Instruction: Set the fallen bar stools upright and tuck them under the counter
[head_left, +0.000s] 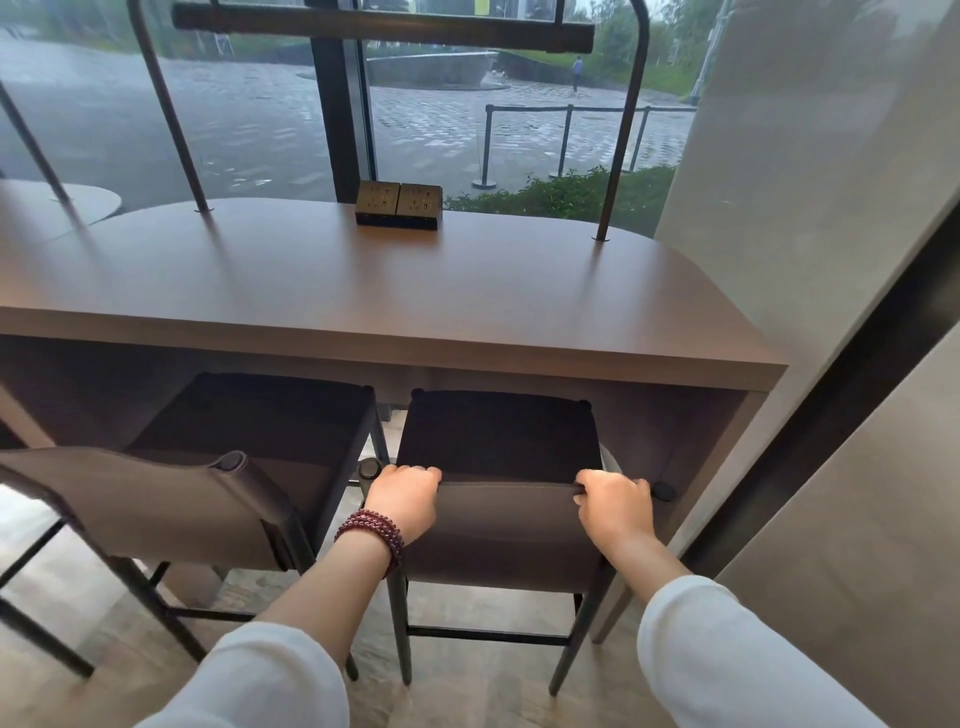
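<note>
A person's left hand (402, 499) and right hand (613, 506) each clench the top edge of a stool (504, 525) backrest, fingers curled over it, one hand at each end. The backrest is a taut band of smooth brown material, like leather, stretched between two round dark posts. Just ahead of the knuckles lies the stool's square, matte dark seat, its far part under the counter (363, 291). The stool stands upright on thin dark metal legs, joined by a straight rail below the hands.

Left of the left hand stands a second stool (249, 431) of the same make, turned at an angle, its seat partly under the counter.

The counter top is smooth, matte brown, with rounded far corners. Beyond the hands, a dark socket box (399, 205) with two brassy faces sits on it. A bracelet (371, 535) of round dark red beads wraps the left wrist.
</note>
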